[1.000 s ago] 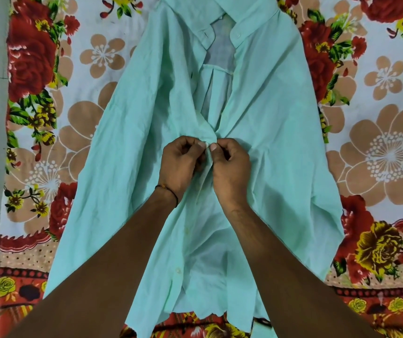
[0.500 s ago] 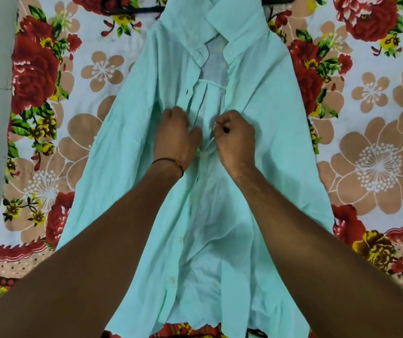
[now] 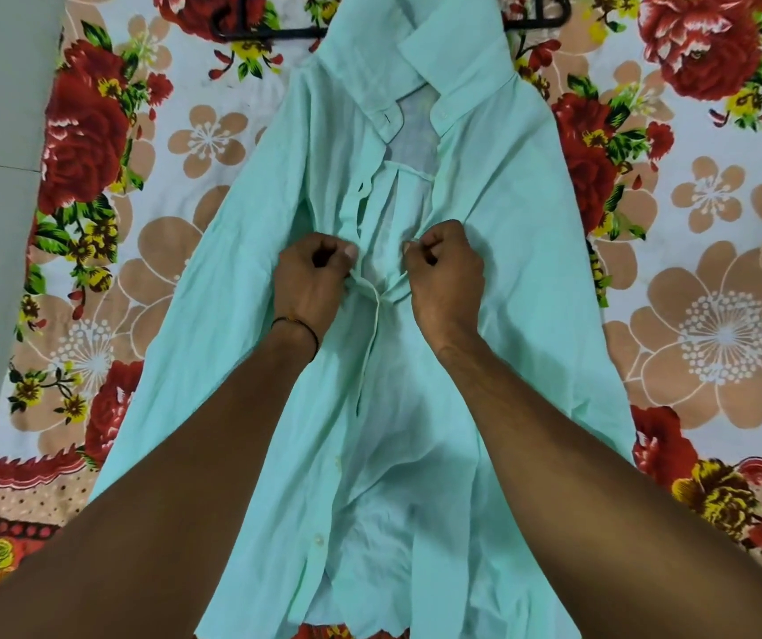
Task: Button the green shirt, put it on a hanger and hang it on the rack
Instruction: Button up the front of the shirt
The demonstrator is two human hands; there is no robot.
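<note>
Floral bedsheet holds the green shirt lengthwise, collar toward the frame top. The left hand, flatter before, now pinches one front edge; the right hand pinches the other.

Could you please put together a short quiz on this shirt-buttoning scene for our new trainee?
1. True or false: the right hand holds the hanger.
2. What does the left hand grip? A) the front edge of the shirt B) the hanger C) a sleeve cuff.
3. Fill in: the collar is ___ (buttoned or open).
Key: 1 false, both hands grip the shirt and the hanger lies on the bedsheet. 2 A. 3 open.
</note>
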